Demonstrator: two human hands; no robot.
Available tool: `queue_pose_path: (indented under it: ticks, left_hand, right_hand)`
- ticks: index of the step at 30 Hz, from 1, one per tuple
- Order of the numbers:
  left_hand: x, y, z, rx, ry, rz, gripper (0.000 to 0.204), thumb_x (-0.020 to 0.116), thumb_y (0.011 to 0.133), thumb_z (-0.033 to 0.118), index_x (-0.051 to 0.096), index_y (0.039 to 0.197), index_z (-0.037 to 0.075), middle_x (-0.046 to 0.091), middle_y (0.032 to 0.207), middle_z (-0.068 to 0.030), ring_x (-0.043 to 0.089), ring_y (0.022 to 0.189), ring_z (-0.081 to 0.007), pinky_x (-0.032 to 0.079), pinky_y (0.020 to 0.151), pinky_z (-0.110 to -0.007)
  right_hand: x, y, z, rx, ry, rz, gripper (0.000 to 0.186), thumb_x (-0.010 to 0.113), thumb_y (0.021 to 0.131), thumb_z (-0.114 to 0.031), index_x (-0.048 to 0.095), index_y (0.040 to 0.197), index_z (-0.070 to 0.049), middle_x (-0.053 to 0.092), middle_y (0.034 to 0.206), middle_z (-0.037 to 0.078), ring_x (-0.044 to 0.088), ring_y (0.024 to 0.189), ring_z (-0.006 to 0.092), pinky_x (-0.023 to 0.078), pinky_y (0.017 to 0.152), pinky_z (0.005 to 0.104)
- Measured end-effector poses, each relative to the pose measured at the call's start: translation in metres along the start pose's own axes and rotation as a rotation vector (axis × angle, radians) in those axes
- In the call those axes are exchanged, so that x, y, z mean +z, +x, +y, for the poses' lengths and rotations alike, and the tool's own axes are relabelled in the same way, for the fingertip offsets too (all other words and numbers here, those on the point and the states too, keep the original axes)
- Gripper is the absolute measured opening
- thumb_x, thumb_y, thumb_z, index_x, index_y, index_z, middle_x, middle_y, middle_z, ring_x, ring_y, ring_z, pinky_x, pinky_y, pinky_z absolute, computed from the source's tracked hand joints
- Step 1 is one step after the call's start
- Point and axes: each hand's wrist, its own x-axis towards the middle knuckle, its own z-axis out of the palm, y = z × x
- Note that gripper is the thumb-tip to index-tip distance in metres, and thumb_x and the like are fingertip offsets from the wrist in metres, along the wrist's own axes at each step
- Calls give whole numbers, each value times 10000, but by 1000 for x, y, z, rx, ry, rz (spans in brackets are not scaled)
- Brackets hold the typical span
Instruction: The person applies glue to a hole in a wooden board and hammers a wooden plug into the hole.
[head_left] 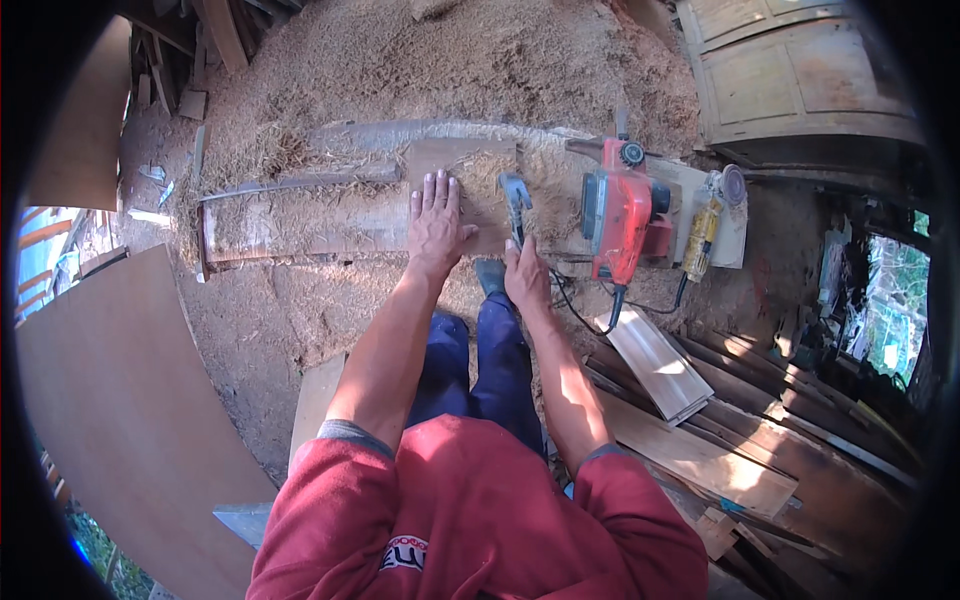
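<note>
My left hand (436, 222) lies flat, fingers stretched forward, on a brown wooden board (470, 152) that rests across the low workbench. In my right hand (526, 272) is a claw hammer (516, 195), gripped by its dark handle with the metal head pointing away from me over the board's right part. Wood shavings partly cover the board and the bench around it. To the right of the hammer stands a red electric planer (625, 215) with a black knob and a cord.
A yellow angle grinder (702, 235) lies at the bench's (300, 225) right end. A thin strip of wood (300, 183) lies along its left part. Sawdust (480, 60) is heaped beyond. Pale planks (655, 365) are stacked at the right; a large panel (130, 400) leans at the left.
</note>
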Motion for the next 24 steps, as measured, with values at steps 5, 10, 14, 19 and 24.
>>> queue_pose_path:
  ticks: [5,10,14,19,24]
  left_hand:
    - [2,4,-6,-10,5,17,928,743,884,407,280,1587,17,233,1674,-187,168,1567,-350,175,1269,-490]
    - [4,-4,-3,-15,-17,-47,941,762,871,404,285,1583,14,225,1675,-194,165,1567,-358,180,1266,-501]
    - [12,1,-2,22,14,32,955,778,848,407,302,1570,3,257,1661,-199,199,1556,-366,207,1256,-507]
    - [26,3,-17,9,72,163,958,776,782,491,397,1534,35,364,1621,-163,275,1539,-316,232,1250,-480]
    - [9,4,-3,57,-11,129,936,767,836,446,345,1548,8,308,1636,-203,240,1543,-371,214,1249,-514]
  right_hand:
    - [5,1,-21,-14,106,24,358,449,1074,-384,464,1141,-33,648,827,361,620,836,584,457,669,637]
    - [6,4,-25,44,12,-102,353,452,1073,-367,444,1146,-22,645,841,370,624,849,584,469,669,626]
    - [9,8,-24,-74,10,-28,362,428,1075,-375,467,1128,-20,646,851,368,620,852,582,462,693,636]
    - [14,15,-40,-19,-30,-124,394,430,1066,-416,499,1133,-34,653,905,357,614,861,581,465,708,647]
    - [21,30,-28,-65,-107,-80,425,448,1054,-438,499,1131,-23,652,906,364,627,878,575,487,721,627]
